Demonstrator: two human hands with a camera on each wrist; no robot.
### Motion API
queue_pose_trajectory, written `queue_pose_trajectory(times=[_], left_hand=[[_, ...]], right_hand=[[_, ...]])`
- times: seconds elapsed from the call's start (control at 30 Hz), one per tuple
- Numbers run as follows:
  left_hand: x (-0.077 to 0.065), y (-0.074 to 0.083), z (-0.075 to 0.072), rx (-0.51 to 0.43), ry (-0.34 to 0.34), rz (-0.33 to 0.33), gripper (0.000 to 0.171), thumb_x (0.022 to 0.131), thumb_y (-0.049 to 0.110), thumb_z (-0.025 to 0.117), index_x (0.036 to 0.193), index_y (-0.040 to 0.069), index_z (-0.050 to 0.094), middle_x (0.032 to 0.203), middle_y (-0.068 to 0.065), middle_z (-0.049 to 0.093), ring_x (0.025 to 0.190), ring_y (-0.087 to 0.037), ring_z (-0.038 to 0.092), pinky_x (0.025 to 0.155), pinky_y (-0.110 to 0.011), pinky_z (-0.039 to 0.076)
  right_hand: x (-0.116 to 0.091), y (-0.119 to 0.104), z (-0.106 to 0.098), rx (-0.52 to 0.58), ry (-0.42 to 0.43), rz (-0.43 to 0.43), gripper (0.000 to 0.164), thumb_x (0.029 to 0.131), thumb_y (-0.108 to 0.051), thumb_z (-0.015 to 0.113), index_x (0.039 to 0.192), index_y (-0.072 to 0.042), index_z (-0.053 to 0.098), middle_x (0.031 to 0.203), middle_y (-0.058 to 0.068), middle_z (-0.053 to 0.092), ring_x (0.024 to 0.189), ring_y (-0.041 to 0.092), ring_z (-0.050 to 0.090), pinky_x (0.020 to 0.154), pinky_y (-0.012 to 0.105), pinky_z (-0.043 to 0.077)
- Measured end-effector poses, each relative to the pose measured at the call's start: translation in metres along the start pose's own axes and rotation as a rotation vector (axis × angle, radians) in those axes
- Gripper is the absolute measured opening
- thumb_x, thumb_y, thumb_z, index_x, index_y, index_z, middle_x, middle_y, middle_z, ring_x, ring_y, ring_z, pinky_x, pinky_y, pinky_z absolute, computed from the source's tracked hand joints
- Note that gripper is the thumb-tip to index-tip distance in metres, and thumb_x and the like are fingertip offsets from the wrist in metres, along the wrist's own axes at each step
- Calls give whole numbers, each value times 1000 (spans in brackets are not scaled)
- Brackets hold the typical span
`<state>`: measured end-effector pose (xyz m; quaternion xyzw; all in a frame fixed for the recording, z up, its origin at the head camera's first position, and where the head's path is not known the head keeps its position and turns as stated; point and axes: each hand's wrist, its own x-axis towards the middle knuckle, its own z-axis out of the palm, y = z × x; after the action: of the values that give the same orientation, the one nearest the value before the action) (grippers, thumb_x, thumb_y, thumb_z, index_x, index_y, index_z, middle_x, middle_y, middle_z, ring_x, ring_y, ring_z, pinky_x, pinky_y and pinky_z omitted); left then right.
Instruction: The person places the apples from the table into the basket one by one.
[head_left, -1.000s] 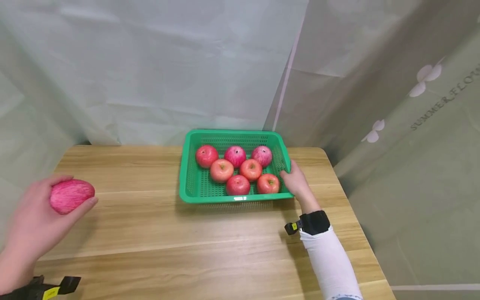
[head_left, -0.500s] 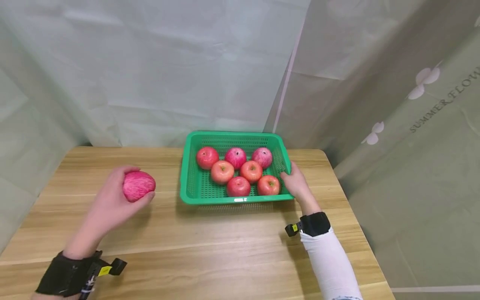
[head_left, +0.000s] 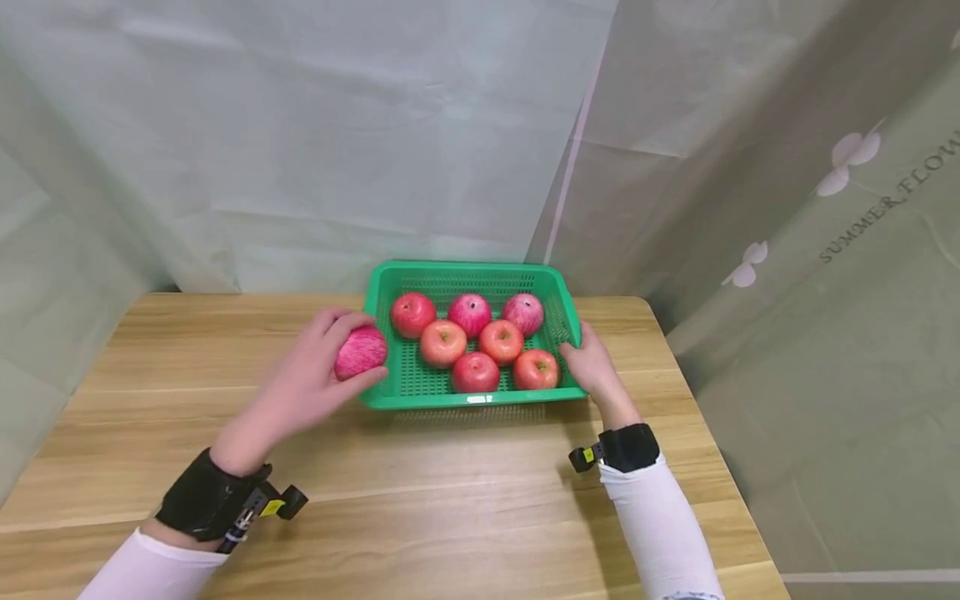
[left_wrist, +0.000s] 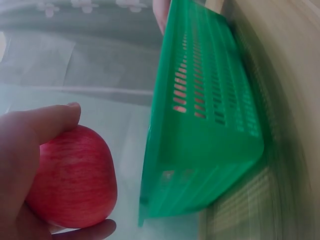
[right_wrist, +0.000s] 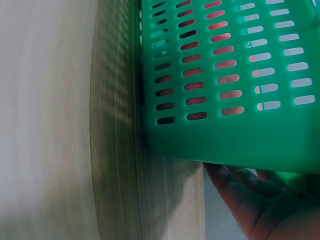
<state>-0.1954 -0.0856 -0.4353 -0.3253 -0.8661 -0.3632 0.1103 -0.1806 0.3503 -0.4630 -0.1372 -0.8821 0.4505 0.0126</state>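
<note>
A streaky pink-red apple [head_left: 362, 352] is held between the thumb and fingers of my left hand [head_left: 307, 375], over the left rim of a green plastic basket [head_left: 420, 403]. In the left wrist view this apple [left_wrist: 75, 180] appears beside the basket's slotted wall [left_wrist: 200, 145], with space between them. My right hand [head_left: 592, 362] grips the basket's right end, thumb over the rim; in the right wrist view its fingers [right_wrist: 240, 200] reach under the rim. Inside the basket lie several red and pink apples [head_left: 442, 343], mostly toward the middle and right.
The basket stands near the back of a wooden table [head_left: 420, 500]. Behind rises a pale sheet [head_left: 337, 150], and a printed curtain [head_left: 840, 350] hangs at the right. Bare basket floor shows at its left front.
My left hand has carried its apple rightward from the table's left side to the basket's left rim. The right hand and the basket have stayed put.
</note>
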Motion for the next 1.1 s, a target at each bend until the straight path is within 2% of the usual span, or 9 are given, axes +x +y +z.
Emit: queue_pose_trajectory(times=[0.13,0.4,0.5,0.77,0.97,1.1], left_hand=[[7,4,7,2,-49,-3,60,93,37,85,139,10,60,139,-17,53,113,-35,61,81,-56,61],[21,6,20,60,-140,41,56,93,37,84,139,14,62,139,-12,53,123,-34,56,94,-58,57],[27,7,24,84,-156,58,58,90,34,86,139,13,63,139,-12,54,123,-34,56,92,-57,58],[35,13,43,248,-188,143,61,86,34,85,138,11,65,135,-17,59,112,-35,61,88,-55,58],[36,15,50,254,-221,125,60,85,34,85,137,10,67,128,-14,61,108,-33,60,88,-52,57],[39,13,51,262,-234,131,59,84,34,84,136,10,67,117,-10,61,98,-28,59,79,-46,57]], right_hand=[[0,0,1,3,0,-6,57,109,-17,51,162,-4,35,157,22,48,143,41,47,118,61,37],[2,2,0,-2,5,-11,56,109,-16,51,162,-3,36,156,22,49,142,40,47,117,61,38],[2,1,0,-3,7,-17,56,109,-16,51,162,-3,36,156,23,49,142,41,47,117,62,38],[0,-1,0,19,-9,-17,57,109,-15,49,163,-3,33,157,23,47,145,41,45,118,62,38],[0,0,1,26,-13,-13,57,110,-16,50,163,-3,34,157,23,47,144,40,46,118,61,37],[0,1,0,23,-11,-20,58,109,-16,50,163,-3,33,158,23,47,144,40,46,118,61,37]])
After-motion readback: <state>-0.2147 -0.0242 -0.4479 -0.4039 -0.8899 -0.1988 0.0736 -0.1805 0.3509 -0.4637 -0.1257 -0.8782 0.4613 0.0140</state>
